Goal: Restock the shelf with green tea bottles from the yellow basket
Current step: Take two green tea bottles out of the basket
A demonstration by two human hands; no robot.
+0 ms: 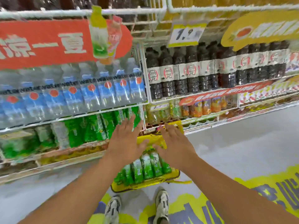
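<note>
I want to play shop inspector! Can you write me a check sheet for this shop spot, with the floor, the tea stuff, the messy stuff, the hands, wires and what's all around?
Surface: grey floor with a yellow and purple floor sticker.
Job's things: yellow basket on the floor holding green tea bottles; more green bottles on the low shelf.
Clutter: nothing seen.
Grips: left hand and right hand open, fingers spread above the basket, holding nothing.
Cables: nothing seen.
Surroundings: water bottles, dark bottles, orange bottles, price tag, red banner, two shoes.
</note>
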